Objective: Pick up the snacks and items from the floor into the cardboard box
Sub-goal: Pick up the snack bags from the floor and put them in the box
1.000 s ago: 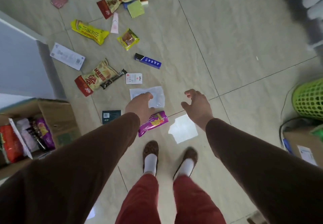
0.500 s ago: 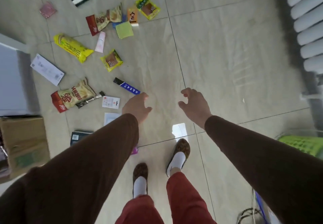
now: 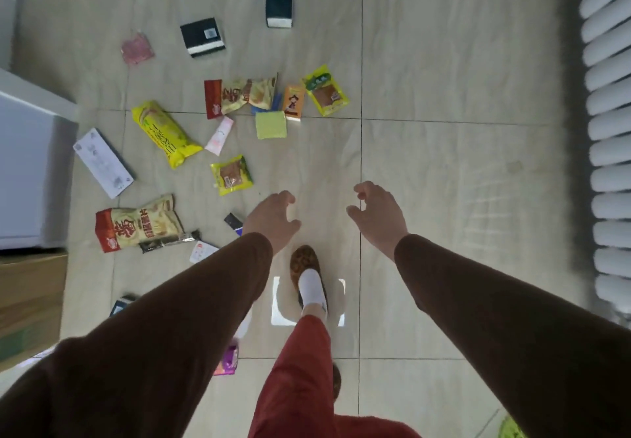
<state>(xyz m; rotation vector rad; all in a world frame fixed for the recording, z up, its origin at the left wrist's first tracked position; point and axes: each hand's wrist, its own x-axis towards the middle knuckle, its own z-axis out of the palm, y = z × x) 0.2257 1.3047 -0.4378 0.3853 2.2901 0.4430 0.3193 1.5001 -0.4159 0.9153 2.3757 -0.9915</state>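
Snacks lie scattered on the tiled floor: a long yellow packet (image 3: pixel 164 133), a small yellow-green packet (image 3: pixel 231 174), a red-and-beige bag (image 3: pixel 136 224) with a dark bar (image 3: pixel 169 241) beside it, a second red-and-beige bag (image 3: pixel 239 96), an orange packet (image 3: pixel 293 102) and a green-yellow packet (image 3: pixel 326 91). The cardboard box (image 3: pixel 29 301) sits at the left edge. My left hand (image 3: pixel 271 220) hovers with loosely curled fingers and holds nothing, just right of a blue-black stick (image 3: pixel 234 222). My right hand (image 3: pixel 377 214) is likewise empty, over bare tile.
Two black boxes (image 3: pixel 202 36) (image 3: pixel 279 5), a pink sachet (image 3: pixel 136 49), a green cloth (image 3: pixel 270 125), a pink tube (image 3: pixel 219 135) and a white carton (image 3: pixel 102 161) also lie on the floor. A white cabinet (image 3: pixel 24 164) stands left, a radiator (image 3: pixel 607 130) right. My foot (image 3: pixel 307 273) is stepping forward.
I have walked forward; the floor items slid down and toward me in view. Both hands stay empty and loosely curled. The box has shifted to the left edge.
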